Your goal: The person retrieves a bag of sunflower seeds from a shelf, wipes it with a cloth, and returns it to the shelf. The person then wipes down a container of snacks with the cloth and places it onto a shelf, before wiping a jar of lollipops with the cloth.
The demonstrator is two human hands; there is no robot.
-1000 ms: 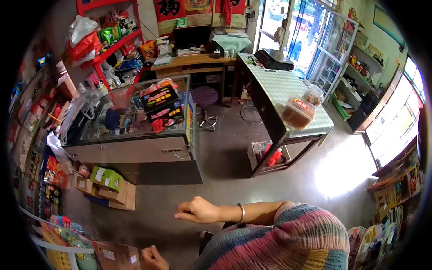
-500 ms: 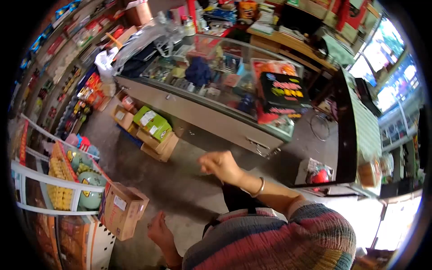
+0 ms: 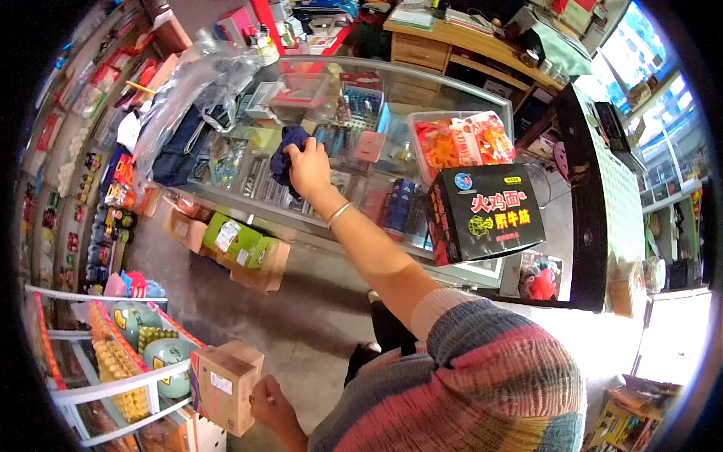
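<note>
My right hand [image 3: 307,167], a bracelet at its wrist, is closed on a bunched dark blue cloth [image 3: 284,154] that rests on the glass top of the display counter [image 3: 248,192]. Part of the cloth is hidden under the fingers. Low in the view, my left hand [image 3: 273,405] hangs with its fingers curled and nothing visible in them. It is beside a brown cardboard box [image 3: 235,392]; whether they touch I cannot tell.
On the counter's right end stand a black box with Chinese lettering [image 3: 493,211] and a clear tub of red packets [image 3: 459,143]. Clear plastic bags [image 3: 188,98] lie at its left end. Opened cartons [image 3: 239,241] sit on the floor before it. Stocked shelves [image 3: 71,181] line the left.
My right hand has reached forward from above the floor to the counter and taken hold of the dark blue cloth. The view has moved closer to the counter.
</note>
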